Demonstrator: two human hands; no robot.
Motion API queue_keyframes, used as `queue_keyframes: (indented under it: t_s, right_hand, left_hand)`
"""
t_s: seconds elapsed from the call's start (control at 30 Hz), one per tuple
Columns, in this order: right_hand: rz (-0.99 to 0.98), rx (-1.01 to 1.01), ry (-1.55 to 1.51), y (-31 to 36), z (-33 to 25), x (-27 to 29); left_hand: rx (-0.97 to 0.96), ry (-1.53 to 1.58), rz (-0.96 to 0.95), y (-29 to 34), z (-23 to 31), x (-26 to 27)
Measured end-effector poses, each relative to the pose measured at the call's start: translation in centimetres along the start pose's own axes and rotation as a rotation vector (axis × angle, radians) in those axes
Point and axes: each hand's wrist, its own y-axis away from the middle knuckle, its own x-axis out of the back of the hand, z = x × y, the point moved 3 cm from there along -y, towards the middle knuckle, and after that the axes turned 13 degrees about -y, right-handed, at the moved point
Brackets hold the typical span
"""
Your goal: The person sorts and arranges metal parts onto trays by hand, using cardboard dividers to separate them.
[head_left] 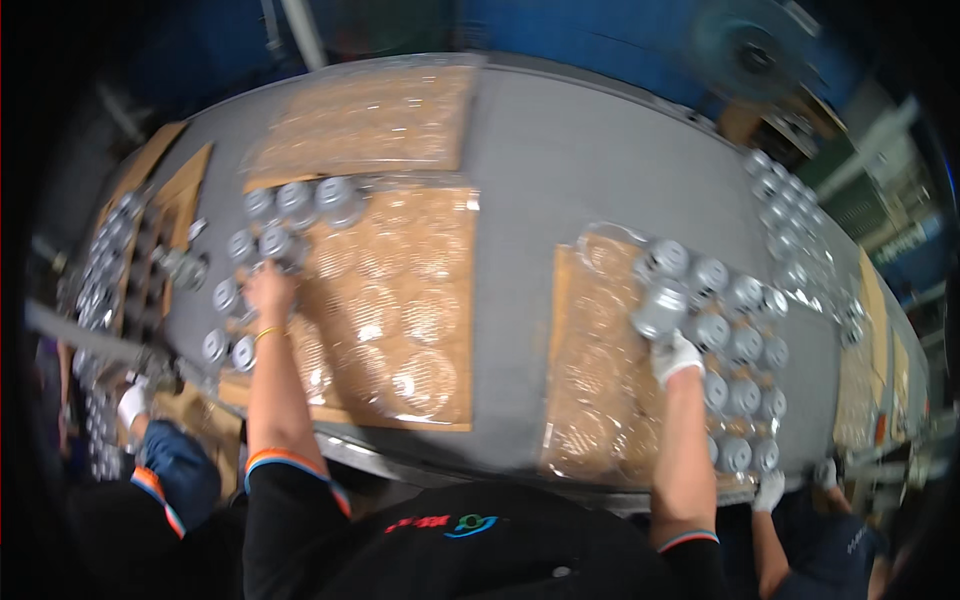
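Observation:
My left hand (pixel 270 290), bare with a yellow band at the wrist, has its fingers closed at the near side of a grey cup-shaped metal part (pixel 278 245). Its fingertips are partly hidden. Under it lies a clear moulded plastic tray (pixel 415 310) on brown cardboard, with several like parts along its left and far sides. My right hand (pixel 677 357), in a white glove, grips another grey cup-shaped metal part (pixel 660 312), tilted over a second clear tray (pixel 590 390). Rows of the same parts (pixel 744 345) fill that tray's right side.
Beyond the left tray lies another clear tray on cardboard (pixel 365 120). Grey table surface (pixel 530 200) separates the trays. Co-workers' gloved hands show at far left (pixel 132 405) and lower right (pixel 769 490). More parts stand in dividers (pixel 105 260) and at far right (pixel 785 215).

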Motion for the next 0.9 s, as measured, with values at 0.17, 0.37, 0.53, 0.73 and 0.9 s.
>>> queue_keyframes:
  t_s: [0.17, 0.37, 0.53, 0.73, 0.9]
  right_hand:
    - [-0.111, 0.246, 0.259, 1.1, 2.0, -0.4]
    - [-0.262, 0.52, 0.171, 8.7, 6.2, -0.1]
    - [-0.501, 0.466, 0.831, 15.4, 12.0, -3.3]
    - [-1.063, 0.333, 1.016, 26.9, 16.4, -11.2]
    - [-1.004, 0.266, 0.687, 25.0, 14.3, -9.7]
  left_hand:
    - [0.351, 0.115, -0.104, 1.1, -2.9, 0.8]
    - [0.257, 0.346, 0.045, 5.9, -4.1, 7.4]
    - [-0.356, 1.439, 0.353, 12.6, 2.8, 14.3]
    - [-0.954, 1.305, 0.777, 20.8, 8.4, 20.0]
    - [-1.167, 1.291, 0.802, 23.4, 9.6, 20.4]
